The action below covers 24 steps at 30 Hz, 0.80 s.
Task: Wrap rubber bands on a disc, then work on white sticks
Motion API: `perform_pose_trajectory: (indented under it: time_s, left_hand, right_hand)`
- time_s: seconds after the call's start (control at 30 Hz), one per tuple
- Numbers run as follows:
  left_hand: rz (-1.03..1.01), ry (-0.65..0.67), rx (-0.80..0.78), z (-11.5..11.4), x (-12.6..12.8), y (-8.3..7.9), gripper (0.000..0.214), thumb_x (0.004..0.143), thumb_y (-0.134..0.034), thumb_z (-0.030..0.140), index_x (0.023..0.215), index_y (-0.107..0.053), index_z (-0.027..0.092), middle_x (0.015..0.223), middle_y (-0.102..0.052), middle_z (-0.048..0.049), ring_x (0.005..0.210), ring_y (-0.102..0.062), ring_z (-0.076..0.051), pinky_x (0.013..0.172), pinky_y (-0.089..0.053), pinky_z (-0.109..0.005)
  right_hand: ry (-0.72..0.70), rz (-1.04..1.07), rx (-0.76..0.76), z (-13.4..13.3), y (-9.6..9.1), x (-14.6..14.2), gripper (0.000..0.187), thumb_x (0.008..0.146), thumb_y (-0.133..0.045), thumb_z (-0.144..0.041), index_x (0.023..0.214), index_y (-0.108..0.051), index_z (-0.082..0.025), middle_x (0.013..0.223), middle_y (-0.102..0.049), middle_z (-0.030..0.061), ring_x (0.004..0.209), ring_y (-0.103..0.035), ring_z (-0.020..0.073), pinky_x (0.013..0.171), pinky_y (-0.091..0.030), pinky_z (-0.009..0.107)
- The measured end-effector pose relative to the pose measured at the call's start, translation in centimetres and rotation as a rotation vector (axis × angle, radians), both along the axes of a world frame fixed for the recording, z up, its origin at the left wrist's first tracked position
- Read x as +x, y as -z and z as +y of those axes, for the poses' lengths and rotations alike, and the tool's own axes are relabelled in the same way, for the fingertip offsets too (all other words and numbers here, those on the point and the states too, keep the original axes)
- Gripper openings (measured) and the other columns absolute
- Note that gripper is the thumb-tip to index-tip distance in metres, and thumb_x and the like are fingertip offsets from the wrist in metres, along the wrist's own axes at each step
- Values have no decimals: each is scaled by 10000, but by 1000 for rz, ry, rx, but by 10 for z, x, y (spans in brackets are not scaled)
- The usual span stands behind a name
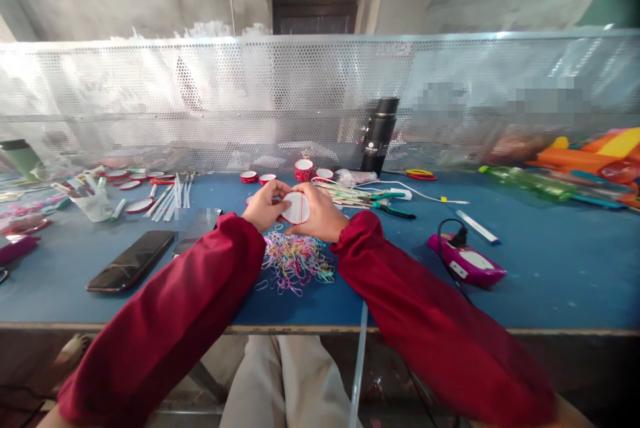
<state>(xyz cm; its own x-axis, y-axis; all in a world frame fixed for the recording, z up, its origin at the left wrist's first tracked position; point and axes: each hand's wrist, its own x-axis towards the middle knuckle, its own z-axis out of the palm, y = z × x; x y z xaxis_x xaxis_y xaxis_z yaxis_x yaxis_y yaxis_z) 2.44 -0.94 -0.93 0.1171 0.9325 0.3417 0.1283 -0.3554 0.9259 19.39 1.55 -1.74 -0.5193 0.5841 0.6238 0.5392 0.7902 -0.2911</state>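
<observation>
A round white lid with a red rim [295,208] is held up between my two hands, its white face toward me. A thin red line, perhaps a band, runs down across that face. The fingers of my left hand [265,207] pinch its left edge. Around its right side my right hand [321,213] is wrapped, with the thumb along the lower edge. Just below both hands lies a loose pile of coloured rubber bands [296,261] on the blue tabletop [550,268].
Behind my hands stand a red patterned tin [303,170], several red-rimmed lids [249,177] and a black flask [381,135]. Green-handled pliers [395,205] lie right of them. A phone [131,261] and a cup of markers [93,201] are left; a purple power strip [467,261] is right.
</observation>
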Motion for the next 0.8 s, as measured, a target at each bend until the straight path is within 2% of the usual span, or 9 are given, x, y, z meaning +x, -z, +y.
perform_pose_trajectory:
  time_s: [0.23,0.63,0.8]
  left_hand:
    - [-23,62,64,1,-1,1,328,748,-641,165,1064,-556,187,878,-605,-1,552,-513,-48,465,-403,-172]
    - [-86,85,73,-3,2,-1,344,772,-630,165,1113,-592,172,1030,-651,-51,564,-489,-49,481,-415,-190]
    - [-77,71,80,-7,4,-4,326,778,-618,154,1104,-607,170,1020,-655,-53,574,-495,-49,491,-413,-185]
  right_hand:
    - [-10,15,-22,-4,-5,2,852,447,-900,-459,1150,-473,-237,1101,-619,91,1016,-590,300,872,-437,471]
    - [-17,109,6,-9,-11,3,829,436,-904,-451,1119,-488,-234,1065,-629,86,985,-598,303,865,-460,494]
    - [-29,120,-54,-11,-13,4,839,441,-904,-440,1136,-481,-237,1071,-633,89,969,-609,299,838,-489,486]
